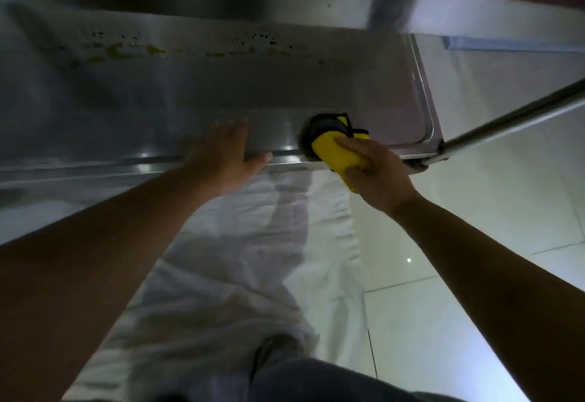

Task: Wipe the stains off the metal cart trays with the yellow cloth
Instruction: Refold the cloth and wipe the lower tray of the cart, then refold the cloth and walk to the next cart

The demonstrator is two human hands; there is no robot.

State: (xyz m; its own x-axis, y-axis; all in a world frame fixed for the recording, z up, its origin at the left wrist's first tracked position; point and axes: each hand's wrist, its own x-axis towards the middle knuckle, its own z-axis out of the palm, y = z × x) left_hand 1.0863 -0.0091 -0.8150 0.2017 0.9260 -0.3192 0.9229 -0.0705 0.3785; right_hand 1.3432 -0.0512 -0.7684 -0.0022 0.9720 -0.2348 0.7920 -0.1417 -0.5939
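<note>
Stainless steel fills the upper part of the view: the flat, shiny metal cart tray [221, 91] lies below me, with a raised rim along its near edge and a rounded corner on the right. Across the far side of the tray runs a band of yellow-green smears and small dark specks [133, 50]. My right hand [376, 170] reaches in from the lower right, and its fingers [357, 143] and thumb curl round a folded yellow cloth with a black edge [335, 145], pressing it where the tray's near rim meets the tray floor, close to the right corner. My left hand [228, 151] rests on the same near rim, just left of the cloth, with its fingers straight and spread flat onto the tray surface, gripping nothing. Above the tray, a second steel shelf edge [443, 15] crosses the top of the view. A round steel cart bar [512, 116] slants away from the tray's right corner toward the right edge. Under my arms lies a crumpled white sheet [240, 259] on a pale glossy tiled floor [474, 243].
</note>
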